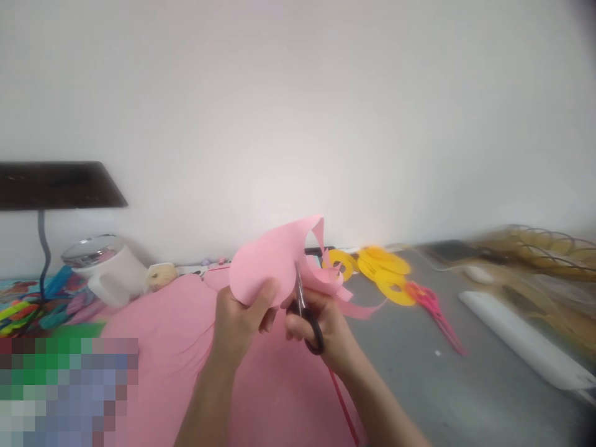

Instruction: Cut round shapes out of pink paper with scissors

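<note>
My left hand (242,316) pinches a piece of pink paper (261,267) at its lower edge, thumb on top. The paper has a rounded outline on the left, and curled cut strips hang off its right side. In my right hand (321,323) is a pair of scissors (305,310) with black handles, fingers wrapped through the loops. Its metal blades point up and meet the paper beside the rounded part. How far the blades are apart I cannot tell. Below both hands lie large pink paper sheets (162,335).
Yellow paper rings (386,267) and pink scissors (435,313) lie to the right on the grey table (405,372). Further right is a long white object (521,338). At the left stand a white mug-like container (114,273) and a dark lamp (60,185). A wall rises behind.
</note>
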{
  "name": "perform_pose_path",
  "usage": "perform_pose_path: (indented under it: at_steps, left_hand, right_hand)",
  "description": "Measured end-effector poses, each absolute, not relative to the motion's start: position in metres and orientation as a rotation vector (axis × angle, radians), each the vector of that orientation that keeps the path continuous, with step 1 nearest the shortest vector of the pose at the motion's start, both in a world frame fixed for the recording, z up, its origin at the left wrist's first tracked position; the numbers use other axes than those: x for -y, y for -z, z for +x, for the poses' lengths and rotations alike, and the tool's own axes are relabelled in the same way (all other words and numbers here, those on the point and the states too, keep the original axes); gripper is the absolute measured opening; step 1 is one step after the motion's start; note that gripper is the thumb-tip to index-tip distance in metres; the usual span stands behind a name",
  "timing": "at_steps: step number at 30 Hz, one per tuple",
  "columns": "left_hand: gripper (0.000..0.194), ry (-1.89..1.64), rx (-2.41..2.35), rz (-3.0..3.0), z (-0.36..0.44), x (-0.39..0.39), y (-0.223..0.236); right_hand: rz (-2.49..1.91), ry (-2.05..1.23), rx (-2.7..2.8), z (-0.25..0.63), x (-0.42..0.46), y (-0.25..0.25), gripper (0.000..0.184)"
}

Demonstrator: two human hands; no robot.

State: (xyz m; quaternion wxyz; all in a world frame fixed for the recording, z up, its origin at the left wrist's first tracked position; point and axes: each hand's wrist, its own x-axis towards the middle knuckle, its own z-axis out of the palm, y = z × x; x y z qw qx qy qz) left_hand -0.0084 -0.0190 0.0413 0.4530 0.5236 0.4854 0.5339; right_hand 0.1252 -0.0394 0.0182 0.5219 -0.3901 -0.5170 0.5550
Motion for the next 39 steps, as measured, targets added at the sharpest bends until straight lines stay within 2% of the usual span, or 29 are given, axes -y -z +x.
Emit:
perform_pose_path:
  at_steps: [4, 14, 30, 39]
  left_hand:
    - [0.037, -1.326, -1.215, 1.290, -0.0065, 0.0233, -0.0466]
    - [0.042, -1.262, -1.268, 1.336, -0.0067, 0.0267, -0.0483]
    - [0.040, -1.250, -1.244, 1.337, -0.0077, 0.0253, -0.0467]
    - [0.041, -1.266, -1.204, 1.353, -0.0093, 0.0240, -0.0456]
  right_hand:
    - [-0.903, -1.335, 1.257, 0.1243, 0.0400, -0.0217, 0.031]
    - [-0.911, -1.331, 1.273, 0.1286, 0.0386, -0.0232, 0.039]
    - [-0.944, -1.253, 1.305, 0.1289, 0.0381, -0.0176, 0.017]
    - [-0.927, -1.253, 1.278, 0.1281, 0.0370, -0.0164, 0.012]
